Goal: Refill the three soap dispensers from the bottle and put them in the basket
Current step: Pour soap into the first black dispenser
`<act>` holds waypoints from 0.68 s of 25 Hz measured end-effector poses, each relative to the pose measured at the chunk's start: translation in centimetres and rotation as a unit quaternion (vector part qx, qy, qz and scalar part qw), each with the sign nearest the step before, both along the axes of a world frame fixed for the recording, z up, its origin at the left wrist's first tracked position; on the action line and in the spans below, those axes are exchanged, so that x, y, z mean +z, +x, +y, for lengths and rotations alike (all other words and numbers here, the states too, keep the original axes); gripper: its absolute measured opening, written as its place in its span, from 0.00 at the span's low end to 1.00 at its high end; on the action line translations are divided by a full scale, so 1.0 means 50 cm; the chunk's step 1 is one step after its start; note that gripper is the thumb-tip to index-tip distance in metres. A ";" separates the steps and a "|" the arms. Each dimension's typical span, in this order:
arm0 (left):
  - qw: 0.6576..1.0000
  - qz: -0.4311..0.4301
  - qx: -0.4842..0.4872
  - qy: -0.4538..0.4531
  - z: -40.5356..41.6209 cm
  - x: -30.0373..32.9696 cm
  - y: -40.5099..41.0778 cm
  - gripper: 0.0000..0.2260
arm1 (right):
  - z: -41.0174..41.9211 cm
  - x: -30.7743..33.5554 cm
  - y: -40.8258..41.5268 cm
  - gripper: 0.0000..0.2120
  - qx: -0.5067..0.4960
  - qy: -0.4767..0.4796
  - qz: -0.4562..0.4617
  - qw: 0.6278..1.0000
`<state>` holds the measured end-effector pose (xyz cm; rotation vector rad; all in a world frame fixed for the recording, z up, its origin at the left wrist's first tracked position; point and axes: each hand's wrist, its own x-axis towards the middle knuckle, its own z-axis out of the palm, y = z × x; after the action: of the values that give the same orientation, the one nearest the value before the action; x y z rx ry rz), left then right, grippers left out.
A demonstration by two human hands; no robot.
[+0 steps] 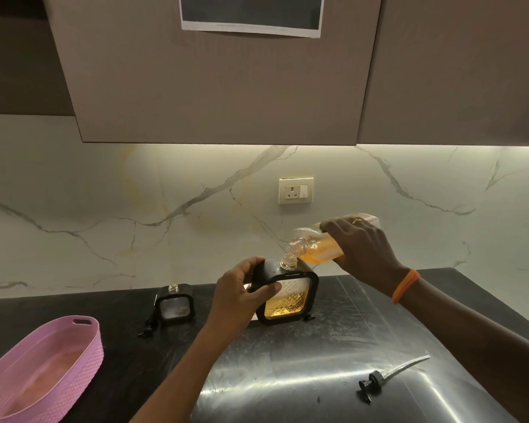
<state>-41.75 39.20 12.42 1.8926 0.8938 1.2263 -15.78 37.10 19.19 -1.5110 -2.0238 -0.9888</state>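
Pouring amber soap from the tilted bottle (324,248), right hand (361,248) clamped around it, left-hand fingers (269,290) steadying a part-filled dispenser (287,296) on the table (119,346); another dispenser (174,305) looks nearly empty, basket (83,355) holds none.

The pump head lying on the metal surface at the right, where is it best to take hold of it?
Grip the pump head by its dark collar, coming from above. It lies flat; the collar is its thickest part, and the thin clear tube looks too slender to grip.
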 end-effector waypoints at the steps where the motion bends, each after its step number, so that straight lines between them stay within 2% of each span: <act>1: 1.000 0.000 -0.001 -0.001 -0.001 -0.001 0.002 0.21 | -0.001 -0.004 0.003 0.28 -0.001 -0.003 0.010 1.000; 5: 1.000 0.002 -0.007 -0.002 -0.005 0.003 0.012 0.19 | -0.005 -0.031 0.021 0.29 -0.005 -0.032 0.081 0.996; 9: 1.000 0.001 -0.006 -0.003 -0.007 0.004 0.029 0.18 | -0.009 -0.080 0.037 0.28 -0.020 -0.061 0.227 0.972; 14: 1.000 -0.002 -0.016 -0.013 0.000 -0.016 0.056 0.19 | -0.018 -0.194 0.087 0.30 -0.041 -0.101 0.443 0.890; 17: 0.999 0.005 -0.010 -0.031 0.010 -0.048 0.076 0.22 | -0.020 -0.277 0.118 0.29 -0.072 -0.123 0.522 0.841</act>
<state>-37.94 39.68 10.00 1.8551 0.9055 1.1650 -9.87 36.12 5.32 -1.7731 -1.2438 0.1442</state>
